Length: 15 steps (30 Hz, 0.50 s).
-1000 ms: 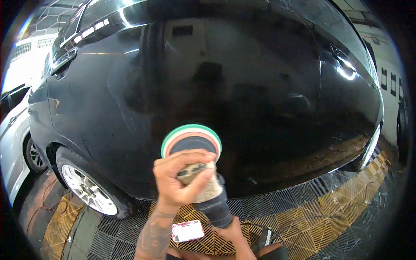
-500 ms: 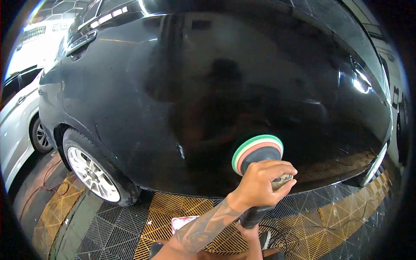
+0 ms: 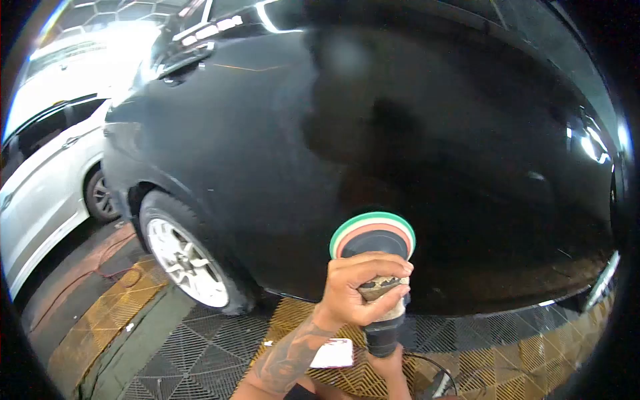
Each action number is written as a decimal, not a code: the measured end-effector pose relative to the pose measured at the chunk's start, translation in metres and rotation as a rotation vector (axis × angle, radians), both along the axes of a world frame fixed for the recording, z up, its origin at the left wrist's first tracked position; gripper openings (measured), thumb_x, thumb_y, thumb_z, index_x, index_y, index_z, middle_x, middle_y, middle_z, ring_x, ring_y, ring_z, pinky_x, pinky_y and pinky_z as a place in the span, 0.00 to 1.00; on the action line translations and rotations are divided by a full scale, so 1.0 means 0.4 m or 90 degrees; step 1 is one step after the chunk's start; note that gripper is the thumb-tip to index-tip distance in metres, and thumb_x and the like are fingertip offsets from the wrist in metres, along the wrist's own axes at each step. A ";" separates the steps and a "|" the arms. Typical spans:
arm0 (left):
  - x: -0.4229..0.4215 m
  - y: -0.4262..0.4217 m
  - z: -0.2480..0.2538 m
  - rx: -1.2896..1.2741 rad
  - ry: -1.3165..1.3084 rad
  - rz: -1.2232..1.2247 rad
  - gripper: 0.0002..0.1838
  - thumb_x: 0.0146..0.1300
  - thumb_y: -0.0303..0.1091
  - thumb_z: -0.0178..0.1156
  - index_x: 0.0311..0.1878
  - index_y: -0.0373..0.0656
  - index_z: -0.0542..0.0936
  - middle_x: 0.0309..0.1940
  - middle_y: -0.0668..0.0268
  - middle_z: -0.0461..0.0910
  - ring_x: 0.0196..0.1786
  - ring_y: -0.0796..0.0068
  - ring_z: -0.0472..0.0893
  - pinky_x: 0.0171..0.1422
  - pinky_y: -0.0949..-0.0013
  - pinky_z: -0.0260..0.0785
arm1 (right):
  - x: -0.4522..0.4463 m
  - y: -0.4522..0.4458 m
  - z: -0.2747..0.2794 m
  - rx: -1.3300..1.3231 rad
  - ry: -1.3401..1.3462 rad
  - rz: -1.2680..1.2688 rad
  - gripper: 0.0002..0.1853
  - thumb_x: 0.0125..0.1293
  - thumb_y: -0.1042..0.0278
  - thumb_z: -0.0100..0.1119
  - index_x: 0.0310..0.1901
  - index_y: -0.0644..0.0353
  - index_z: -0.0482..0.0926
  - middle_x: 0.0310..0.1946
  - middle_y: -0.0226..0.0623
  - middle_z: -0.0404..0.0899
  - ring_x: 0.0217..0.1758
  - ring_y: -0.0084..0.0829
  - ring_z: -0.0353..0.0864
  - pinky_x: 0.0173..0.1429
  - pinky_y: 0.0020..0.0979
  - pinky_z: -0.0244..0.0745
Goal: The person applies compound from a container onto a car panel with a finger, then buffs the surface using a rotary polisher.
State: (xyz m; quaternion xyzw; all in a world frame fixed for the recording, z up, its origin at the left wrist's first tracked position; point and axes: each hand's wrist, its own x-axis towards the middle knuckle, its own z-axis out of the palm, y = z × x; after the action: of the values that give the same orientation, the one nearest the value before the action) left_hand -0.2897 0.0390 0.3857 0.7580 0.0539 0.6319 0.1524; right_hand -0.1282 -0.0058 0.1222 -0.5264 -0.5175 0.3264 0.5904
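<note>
The left hand (image 3: 353, 288) grips the polisher (image 3: 382, 338) up front; the right hand (image 3: 387, 364) clasps its rear. The pad (image 3: 375, 222) meets the black car (image 3: 280, 160).

The left hand (image 3: 367, 290) hides part of the polisher (image 3: 383, 330), whose rear partly obscures the right hand (image 3: 388, 365) — the top edge cuts the black car (image 3: 260, 147).

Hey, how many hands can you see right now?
2. The left hand grips the polisher just below its round pad; the right hand is at the tool's rear end, partly hidden behind it. No others show.
</note>
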 end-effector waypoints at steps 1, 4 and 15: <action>-0.022 0.004 0.002 0.009 -0.002 0.005 0.10 0.52 0.23 0.72 0.39 0.32 0.87 0.40 0.49 0.89 0.44 0.59 0.90 0.52 0.64 0.82 | -0.009 0.012 -0.027 -0.024 -0.025 -0.030 0.28 0.41 0.62 0.84 0.42 0.67 0.82 0.39 0.40 0.87 0.42 0.32 0.86 0.50 0.39 0.81; -0.083 0.008 0.003 0.022 -0.024 0.029 0.11 0.52 0.24 0.72 0.40 0.33 0.87 0.40 0.49 0.89 0.44 0.59 0.90 0.52 0.64 0.82 | -0.050 0.035 -0.045 -0.055 -0.050 -0.078 0.36 0.39 0.64 0.82 0.49 0.73 0.75 0.42 0.46 0.83 0.44 0.38 0.84 0.54 0.43 0.79; -0.164 0.004 -0.078 -0.026 -0.091 0.081 0.11 0.55 0.25 0.69 0.41 0.32 0.86 0.40 0.47 0.89 0.44 0.57 0.90 0.53 0.60 0.82 | -0.054 0.030 0.048 -0.058 -0.114 0.054 0.29 0.43 0.63 0.79 0.45 0.72 0.77 0.41 0.52 0.83 0.46 0.40 0.85 0.52 0.42 0.79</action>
State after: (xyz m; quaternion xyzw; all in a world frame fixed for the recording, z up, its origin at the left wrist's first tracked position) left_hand -0.3554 0.0406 0.3544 0.7026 0.1036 0.6917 0.1310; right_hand -0.1497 0.0061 0.1413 -0.5574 -0.5749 0.3258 0.5027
